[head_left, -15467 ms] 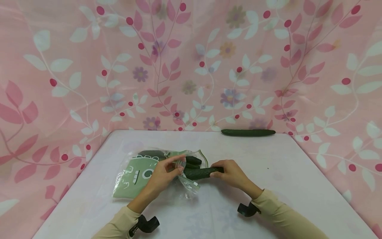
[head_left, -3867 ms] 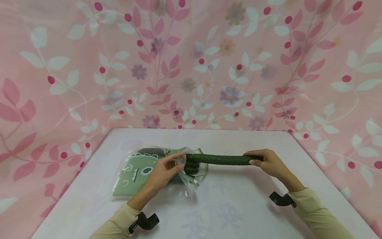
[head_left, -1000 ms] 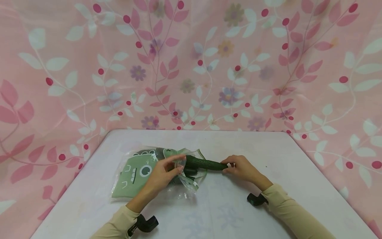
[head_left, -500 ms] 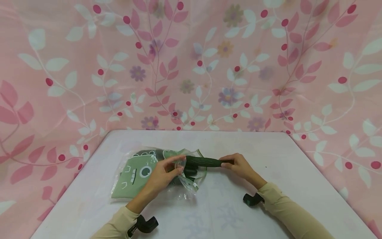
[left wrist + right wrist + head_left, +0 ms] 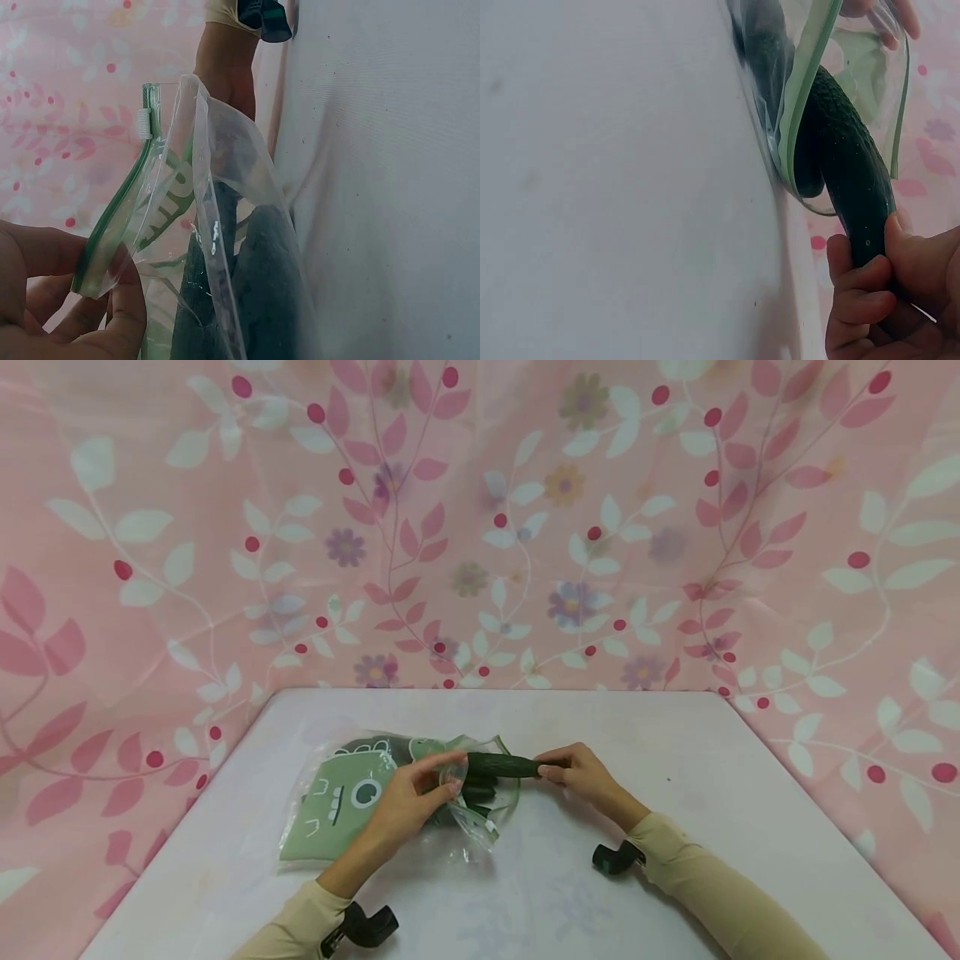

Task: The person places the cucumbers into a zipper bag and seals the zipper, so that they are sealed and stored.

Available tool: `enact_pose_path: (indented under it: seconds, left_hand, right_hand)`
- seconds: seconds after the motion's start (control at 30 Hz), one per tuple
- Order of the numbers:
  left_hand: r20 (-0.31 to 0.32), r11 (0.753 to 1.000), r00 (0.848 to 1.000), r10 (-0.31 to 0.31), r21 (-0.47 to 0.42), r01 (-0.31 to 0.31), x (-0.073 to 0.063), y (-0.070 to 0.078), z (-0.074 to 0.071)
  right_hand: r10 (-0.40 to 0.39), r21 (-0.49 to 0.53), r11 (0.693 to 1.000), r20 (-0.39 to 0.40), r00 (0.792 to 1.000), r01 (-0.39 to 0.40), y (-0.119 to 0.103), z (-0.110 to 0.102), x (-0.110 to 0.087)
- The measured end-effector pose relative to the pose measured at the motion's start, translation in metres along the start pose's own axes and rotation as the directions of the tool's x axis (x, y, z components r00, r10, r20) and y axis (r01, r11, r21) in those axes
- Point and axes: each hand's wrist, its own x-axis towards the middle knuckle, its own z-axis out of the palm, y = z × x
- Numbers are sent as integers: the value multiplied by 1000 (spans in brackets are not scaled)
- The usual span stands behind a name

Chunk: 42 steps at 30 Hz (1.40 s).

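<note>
A clear zip bag (image 5: 337, 818) with a green one-eyed monster print lies on the table, its mouth facing right. My left hand (image 5: 408, 797) pinches the edge of that mouth; in the left wrist view its fingers (image 5: 124, 307) hold the green zip strip beside a white slider (image 5: 145, 124). My right hand (image 5: 581, 777) grips the outer end of a dark green cucumber (image 5: 506, 766), most of which is inside the bag. In the right wrist view, thumb and fingers close round the cucumber's tip (image 5: 862, 187). Other cucumbers (image 5: 478, 792) lie inside the bag, below it.
The white table (image 5: 675, 860) extends to the right and front of the bag. Behind it hangs a pink floral cloth (image 5: 480, 527). Each wrist wears a black camera mount (image 5: 618, 858).
The cucumber at the back of the table has gone since the first frame. My right hand has moved left, sliding a cucumber deeper into the bag; the left hand stays on the bag's mouth.
</note>
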Motion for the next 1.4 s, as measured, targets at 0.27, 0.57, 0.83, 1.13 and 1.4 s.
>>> enact_pose_path:
  seconds: [0.27,0.57,0.83,1.13,1.4]
  left_hand:
    - [-3,1000,1000,-16,-2,16,-1,0,1]
    - [3,1000,1000,-15,9,15,-1,0,1]
    - [-2,999,1000,1,33,-1,1,-2,1]
    - [15,1000,1000,-3,20,3,1,-1,2]
    - [8,999,1000,-17,27,16,0,0,1]
  right_hand:
    - [-6,41,999,13,1000,6,-10,17,11]
    - [21,42,999,-10,1000,-21,-19,29,17]
    - [28,-29,999,-49,998,-29,-28,38,23]
    - [49,-11,999,-62,997,-50,-36,52,27]
    - [53,-12,998,-89,995,-54,-42,64,32]
